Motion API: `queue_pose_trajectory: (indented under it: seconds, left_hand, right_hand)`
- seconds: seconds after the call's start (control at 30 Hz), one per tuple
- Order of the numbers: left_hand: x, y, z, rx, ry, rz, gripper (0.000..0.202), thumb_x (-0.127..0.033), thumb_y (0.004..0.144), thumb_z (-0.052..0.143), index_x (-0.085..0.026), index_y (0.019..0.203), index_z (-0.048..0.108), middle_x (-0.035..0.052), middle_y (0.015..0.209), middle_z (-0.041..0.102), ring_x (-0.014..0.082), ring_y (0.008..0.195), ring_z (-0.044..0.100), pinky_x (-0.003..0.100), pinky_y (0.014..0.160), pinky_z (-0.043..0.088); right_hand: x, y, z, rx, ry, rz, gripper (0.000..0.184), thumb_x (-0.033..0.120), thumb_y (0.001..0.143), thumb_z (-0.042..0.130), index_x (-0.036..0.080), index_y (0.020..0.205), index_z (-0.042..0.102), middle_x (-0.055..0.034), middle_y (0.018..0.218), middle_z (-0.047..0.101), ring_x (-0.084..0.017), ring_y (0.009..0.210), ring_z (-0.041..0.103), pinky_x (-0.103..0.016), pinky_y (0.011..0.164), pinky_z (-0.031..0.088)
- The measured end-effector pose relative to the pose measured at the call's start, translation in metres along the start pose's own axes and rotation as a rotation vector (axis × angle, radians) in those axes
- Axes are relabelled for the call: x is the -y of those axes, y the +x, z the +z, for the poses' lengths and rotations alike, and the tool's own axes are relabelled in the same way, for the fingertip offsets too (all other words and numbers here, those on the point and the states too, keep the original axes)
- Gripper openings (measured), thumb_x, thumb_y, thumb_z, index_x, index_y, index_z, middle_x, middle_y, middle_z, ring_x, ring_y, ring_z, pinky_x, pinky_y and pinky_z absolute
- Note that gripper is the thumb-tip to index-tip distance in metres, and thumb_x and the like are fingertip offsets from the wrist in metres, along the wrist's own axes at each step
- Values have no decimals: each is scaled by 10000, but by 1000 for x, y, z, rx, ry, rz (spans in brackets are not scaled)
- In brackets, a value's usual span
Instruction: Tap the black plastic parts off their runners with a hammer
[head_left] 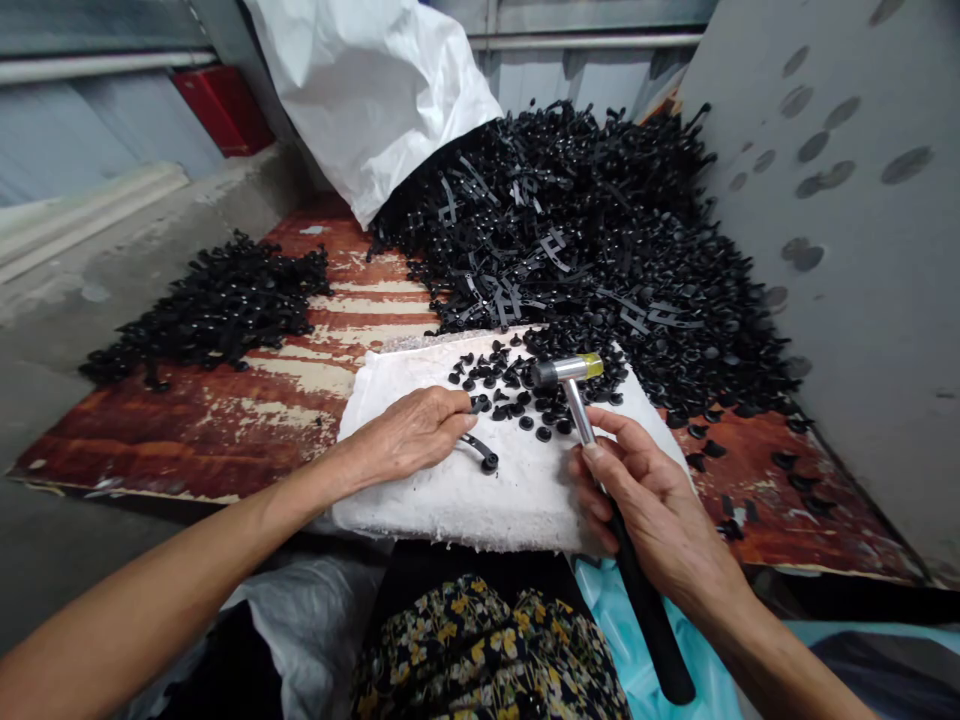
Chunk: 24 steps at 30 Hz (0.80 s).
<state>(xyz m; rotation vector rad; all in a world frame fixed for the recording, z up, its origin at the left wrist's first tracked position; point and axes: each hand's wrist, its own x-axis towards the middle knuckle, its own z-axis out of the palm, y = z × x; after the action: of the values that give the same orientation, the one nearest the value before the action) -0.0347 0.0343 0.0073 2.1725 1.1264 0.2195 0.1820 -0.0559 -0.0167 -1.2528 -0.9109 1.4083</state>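
Observation:
My left hand [409, 435] rests on a white padded slab [480, 510], its fingertips pinching a small black plastic stud [477, 405]. Just below those fingers lies a black plastic strip with a round stud at its end [480, 452]. Several loose black studs [510, 385] are scattered on the slab to the right of my left hand. My right hand [652, 490] is shut around the black handle of a small hammer [637, 570]. The hammer's metal head [568, 370], with a yellow tip, hangs over the loose studs.
A large heap of black plastic strips and studs [570, 230] rises behind the slab, beside a white sack [367, 90]. A smaller black heap [217, 305] lies left on a worn red-painted board [225, 420]. A grey panel [847, 260] stands at right; floral cloth [480, 650] lies below.

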Motion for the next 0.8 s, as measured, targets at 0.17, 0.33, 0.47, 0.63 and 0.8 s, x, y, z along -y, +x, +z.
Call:
queue_pose_trajectory:
  seconds: [0.17, 0.33, 0.47, 0.63, 0.8]
  left_hand:
    - [-6, 5, -4, 37, -22, -55, 263, -286, 850, 390, -195, 608, 344, -42, 564, 351, 88, 526, 333, 235, 499, 235]
    - [-9, 6, -5, 57, -64, -78, 273, -283, 850, 397, -198, 600, 325, -44, 560, 351, 86, 522, 318, 229, 491, 235]
    - [-8, 7, -4, 66, -71, -93, 268, -292, 853, 396, -193, 604, 374, -38, 552, 375, 96, 534, 351, 238, 499, 238]
    - [-3, 7, -2, 38, -57, -67, 273, -300, 857, 406, -189, 609, 382, -35, 566, 406, 93, 532, 368, 242, 508, 261]
    - [0, 6, 0, 27, -58, -51, 278, -311, 874, 396, -187, 626, 413, -34, 558, 420, 99, 532, 375, 249, 515, 260]
  right_hand:
    - [7, 3, 0, 52, -264, -43, 352, 413, 873, 546, 233, 1173, 513, 23, 745, 572, -96, 467, 423, -202, 354, 384]
    - [11, 10, 1, 99, -760, -472, 446, 200, 901, 428, 188, 1340, 507, -117, 1132, 652, -213, 910, 639, -404, 870, 513]
    - [6, 16, 0, 101, -936, -713, 567, 84, 881, 374, 197, 1432, 440, -106, 1005, 648, -213, 860, 643, -377, 798, 535]
    - [7, 15, 0, 126, -1162, -808, 643, 37, 854, 360, 221, 1468, 408, -63, 815, 561, -188, 622, 567, -322, 561, 509]
    - [12, 11, 3, 51, -1080, -866, 766, 12, 856, 352, 325, 1540, 211, -60, 900, 546, -184, 677, 571, -304, 577, 518]
